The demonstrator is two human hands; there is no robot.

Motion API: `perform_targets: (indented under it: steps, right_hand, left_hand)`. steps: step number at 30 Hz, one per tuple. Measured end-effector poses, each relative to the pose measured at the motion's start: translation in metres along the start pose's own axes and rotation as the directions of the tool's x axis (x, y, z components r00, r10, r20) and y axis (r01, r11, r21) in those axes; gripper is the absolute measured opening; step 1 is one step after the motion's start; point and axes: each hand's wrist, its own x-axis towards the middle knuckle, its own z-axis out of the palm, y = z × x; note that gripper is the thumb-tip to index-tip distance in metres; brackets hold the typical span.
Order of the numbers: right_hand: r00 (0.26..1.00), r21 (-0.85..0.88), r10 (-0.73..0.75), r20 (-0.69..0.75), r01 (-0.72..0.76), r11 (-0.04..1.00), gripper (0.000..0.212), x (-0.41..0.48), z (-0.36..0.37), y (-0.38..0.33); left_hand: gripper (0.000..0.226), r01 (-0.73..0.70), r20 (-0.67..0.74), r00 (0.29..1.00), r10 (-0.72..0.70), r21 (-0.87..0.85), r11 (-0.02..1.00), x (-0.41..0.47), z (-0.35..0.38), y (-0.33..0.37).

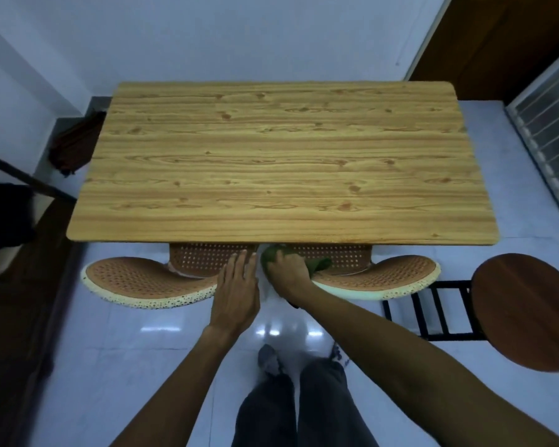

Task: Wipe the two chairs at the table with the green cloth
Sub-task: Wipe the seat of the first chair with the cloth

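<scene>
Two chairs with orange perforated seats and pale curved backs are tucked under the near edge of the wooden table (281, 162). The left chair (149, 280) has my left hand (238, 285) lying flat on its right end, fingers straight and together, holding nothing. My right hand (288, 271) presses the bunched green cloth (317, 262) onto the left part of the right chair (384, 275), at the seat near the table edge. The fronts of both seats are hidden under the tabletop.
A round brown stool (526, 311) with a black rung frame stands at the right. A white slatted panel (549, 146) leans at the far right. A dark folded thing (75, 146) lies on the floor left of the table. My legs stand on glossy white tile.
</scene>
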Motion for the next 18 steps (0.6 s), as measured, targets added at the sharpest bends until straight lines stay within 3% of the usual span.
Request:
perform_targets:
  steps: [4, 8, 11, 18]
  right_hand:
    - [0.979, 0.209, 0.012, -0.204, 0.031, 0.977, 0.074, -0.049, 0.043, 0.034]
    - [0.959, 0.171, 0.043, -0.281, 0.006, 0.985, 0.069, -0.109, 0.076, 0.082]
    - [0.965, 0.133, 0.079, -0.248, -0.047, 0.99, 0.063, -0.144, 0.093, 0.127]
    - [0.969, 0.168, 0.182, -0.17, -0.154, 0.974, 0.06, -0.153, 0.087, 0.123]
  left_hand:
    - [0.052, -0.055, 0.047, 0.997, 0.057, -0.054, 0.997, -0.001, 0.003, 0.013]
    - [0.055, -0.163, 0.113, 0.978, 0.175, -0.107, 0.981, -0.002, 0.013, 0.043]
    - [0.058, -0.267, 0.168, 0.945, 0.279, -0.092, 0.959, -0.006, 0.028, 0.063]
    - [0.071, -0.2, 0.133, 0.967, 0.218, -0.133, 0.971, -0.016, 0.033, 0.069]
